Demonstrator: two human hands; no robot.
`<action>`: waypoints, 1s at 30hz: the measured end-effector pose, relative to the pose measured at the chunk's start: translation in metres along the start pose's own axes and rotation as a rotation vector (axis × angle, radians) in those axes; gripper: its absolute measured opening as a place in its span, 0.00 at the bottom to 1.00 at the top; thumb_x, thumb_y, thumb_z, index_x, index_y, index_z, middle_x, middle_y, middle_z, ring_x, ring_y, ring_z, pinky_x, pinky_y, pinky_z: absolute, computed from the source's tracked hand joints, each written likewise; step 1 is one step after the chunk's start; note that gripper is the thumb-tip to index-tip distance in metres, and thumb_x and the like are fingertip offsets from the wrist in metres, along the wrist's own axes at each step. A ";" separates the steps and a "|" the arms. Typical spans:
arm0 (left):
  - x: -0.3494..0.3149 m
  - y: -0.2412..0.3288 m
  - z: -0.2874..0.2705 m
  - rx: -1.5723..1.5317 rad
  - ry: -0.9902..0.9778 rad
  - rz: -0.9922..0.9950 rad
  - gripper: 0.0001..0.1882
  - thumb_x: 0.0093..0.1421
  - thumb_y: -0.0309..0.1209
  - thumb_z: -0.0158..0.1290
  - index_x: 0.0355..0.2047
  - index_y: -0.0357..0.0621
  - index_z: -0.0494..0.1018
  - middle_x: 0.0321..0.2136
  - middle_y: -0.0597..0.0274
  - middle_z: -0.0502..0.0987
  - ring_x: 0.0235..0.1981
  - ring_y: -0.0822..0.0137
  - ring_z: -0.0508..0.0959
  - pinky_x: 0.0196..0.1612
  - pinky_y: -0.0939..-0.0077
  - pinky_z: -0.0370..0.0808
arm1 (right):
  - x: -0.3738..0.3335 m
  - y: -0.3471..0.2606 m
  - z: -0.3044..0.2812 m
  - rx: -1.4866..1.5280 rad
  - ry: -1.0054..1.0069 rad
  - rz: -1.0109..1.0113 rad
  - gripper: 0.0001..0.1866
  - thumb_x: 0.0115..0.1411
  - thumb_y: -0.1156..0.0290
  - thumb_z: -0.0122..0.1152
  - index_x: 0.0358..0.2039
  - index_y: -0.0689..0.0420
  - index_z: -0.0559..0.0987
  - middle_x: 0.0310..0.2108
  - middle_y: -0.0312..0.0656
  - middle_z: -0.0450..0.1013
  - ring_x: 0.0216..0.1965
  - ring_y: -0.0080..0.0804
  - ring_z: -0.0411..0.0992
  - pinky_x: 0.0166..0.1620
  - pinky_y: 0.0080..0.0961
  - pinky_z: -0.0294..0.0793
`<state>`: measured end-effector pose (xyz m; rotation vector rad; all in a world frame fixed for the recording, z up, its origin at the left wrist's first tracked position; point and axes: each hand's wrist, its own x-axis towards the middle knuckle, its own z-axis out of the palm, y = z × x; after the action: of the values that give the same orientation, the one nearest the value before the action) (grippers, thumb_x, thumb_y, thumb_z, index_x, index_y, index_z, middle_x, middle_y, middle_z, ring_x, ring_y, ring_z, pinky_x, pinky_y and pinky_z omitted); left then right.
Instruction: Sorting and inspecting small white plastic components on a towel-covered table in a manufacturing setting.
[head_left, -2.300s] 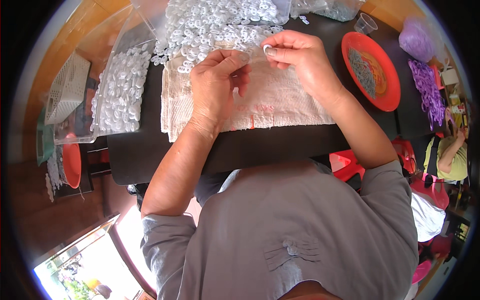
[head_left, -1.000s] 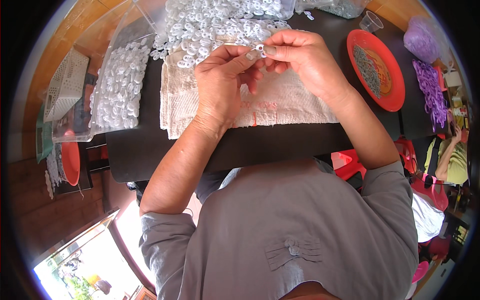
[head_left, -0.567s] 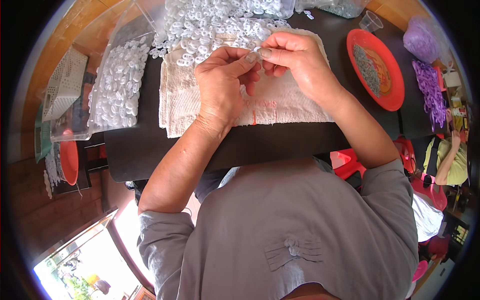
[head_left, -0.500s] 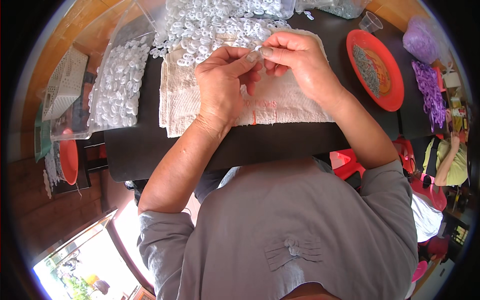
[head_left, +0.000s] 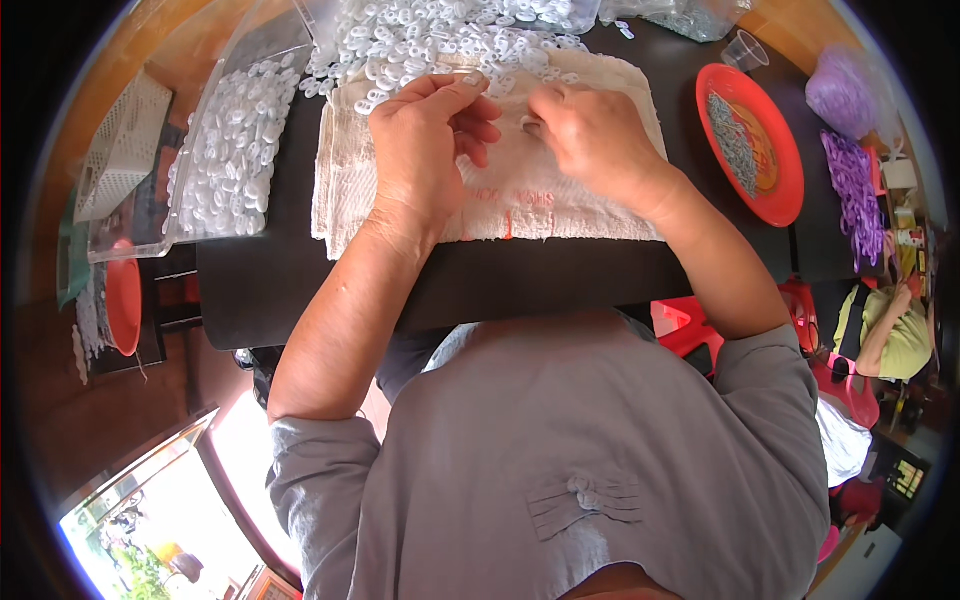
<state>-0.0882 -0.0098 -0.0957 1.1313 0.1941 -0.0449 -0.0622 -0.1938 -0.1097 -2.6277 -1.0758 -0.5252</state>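
My left hand (head_left: pixel 425 130) is over the far left part of a folded cream towel (head_left: pixel 510 215), its thumb pressed against the curled index finger. Whatever it may hold is hidden. To the right, my right hand (head_left: pixel 595 130) is closed above the same towel, with a small pale bit at the thumb tip that I cannot make out. A gap separates the two hands. Just beyond them, many small white plastic oval pieces with holes (head_left: pixel 420 45) are heaped over the towel's far edge.
A clear plastic bin (head_left: pixel 165 240) with more white pieces (head_left: pixel 225 160) stands left. On the right lie a red plate (head_left: pixel 785 200) of small metal parts (head_left: pixel 730 140), a clear cup (head_left: pixel 745 50) and purple plastic chain (head_left: pixel 855 200). Another person (head_left: pixel 890 330) sits far right.
My hands have drawn apart from the spot where their fingertips met. The left has shifted left, and the right has turned with its fingers curled down.
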 end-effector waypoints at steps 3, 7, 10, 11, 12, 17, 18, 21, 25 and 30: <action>-0.001 -0.001 -0.001 -0.008 0.008 0.000 0.06 0.57 0.25 0.54 0.32 0.33 0.73 0.22 0.54 0.77 0.18 0.68 0.75 0.18 0.77 0.67 | 0.001 -0.006 -0.004 -0.071 -0.058 -0.032 0.05 0.47 0.75 0.56 0.26 0.61 0.74 0.25 0.45 0.74 0.28 0.44 0.76 0.30 0.39 0.75; -0.003 0.001 0.000 -0.014 0.005 -0.015 0.05 0.57 0.24 0.53 0.32 0.32 0.73 0.22 0.54 0.77 0.18 0.68 0.75 0.18 0.77 0.67 | 0.000 -0.007 -0.003 -0.061 -0.153 -0.006 0.05 0.51 0.76 0.55 0.30 0.59 0.74 0.27 0.45 0.74 0.32 0.46 0.75 0.33 0.41 0.73; -0.001 0.001 0.000 -0.014 0.006 -0.035 0.05 0.57 0.23 0.53 0.32 0.32 0.73 0.22 0.54 0.77 0.19 0.68 0.75 0.18 0.77 0.67 | 0.001 -0.005 0.000 -0.060 -0.168 -0.025 0.05 0.50 0.76 0.55 0.30 0.59 0.75 0.28 0.46 0.74 0.32 0.47 0.75 0.33 0.41 0.73; -0.001 0.001 -0.001 -0.020 0.007 -0.041 0.05 0.57 0.23 0.53 0.32 0.32 0.73 0.22 0.54 0.77 0.19 0.68 0.75 0.18 0.77 0.67 | 0.003 -0.004 -0.001 -0.049 -0.200 -0.015 0.06 0.50 0.76 0.55 0.30 0.59 0.75 0.28 0.47 0.75 0.32 0.48 0.75 0.34 0.41 0.73; -0.001 0.001 -0.001 -0.020 0.012 -0.050 0.05 0.57 0.23 0.53 0.32 0.32 0.73 0.22 0.54 0.77 0.19 0.68 0.75 0.18 0.77 0.67 | 0.005 -0.003 -0.002 -0.037 -0.231 -0.005 0.07 0.49 0.77 0.55 0.31 0.59 0.75 0.29 0.47 0.75 0.33 0.48 0.75 0.34 0.41 0.73; 0.001 -0.003 0.002 -0.011 0.030 -0.045 0.07 0.57 0.23 0.53 0.34 0.31 0.74 0.23 0.54 0.77 0.19 0.69 0.74 0.19 0.77 0.68 | 0.012 -0.010 -0.003 -0.055 -0.314 0.015 0.09 0.47 0.78 0.54 0.32 0.59 0.77 0.29 0.48 0.75 0.33 0.49 0.75 0.35 0.40 0.73; 0.002 -0.004 0.002 -0.005 0.024 -0.040 0.07 0.57 0.23 0.53 0.34 0.31 0.74 0.23 0.54 0.77 0.19 0.69 0.74 0.19 0.77 0.68 | 0.012 -0.012 -0.005 -0.075 -0.354 0.025 0.10 0.47 0.79 0.54 0.32 0.59 0.78 0.29 0.48 0.75 0.33 0.50 0.75 0.35 0.41 0.73; 0.004 -0.006 0.002 0.030 0.018 -0.032 0.07 0.56 0.23 0.54 0.34 0.32 0.74 0.23 0.54 0.78 0.19 0.70 0.74 0.19 0.78 0.68 | 0.011 -0.001 0.000 -0.054 -0.281 -0.013 0.06 0.50 0.76 0.56 0.30 0.60 0.77 0.25 0.47 0.74 0.28 0.47 0.74 0.33 0.36 0.72; 0.001 -0.003 0.004 0.177 -0.091 0.018 0.09 0.55 0.22 0.56 0.37 0.32 0.75 0.25 0.57 0.78 0.21 0.72 0.75 0.21 0.81 0.68 | 0.008 0.028 -0.011 0.417 -0.143 0.103 0.11 0.54 0.66 0.60 0.21 0.60 0.76 0.15 0.42 0.71 0.19 0.38 0.71 0.27 0.32 0.69; -0.005 -0.008 0.009 0.340 -0.284 0.193 0.13 0.53 0.19 0.57 0.41 0.35 0.76 0.27 0.61 0.78 0.25 0.76 0.74 0.24 0.84 0.69 | 0.008 0.035 -0.040 1.022 -0.298 0.340 0.10 0.61 0.66 0.58 0.25 0.57 0.76 0.18 0.28 0.65 0.22 0.13 0.65 0.27 0.15 0.61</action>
<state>-0.0928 -0.0218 -0.0988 1.4620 -0.1830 -0.0685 -0.0412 -0.2271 -0.0732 -1.8903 -0.6544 0.4170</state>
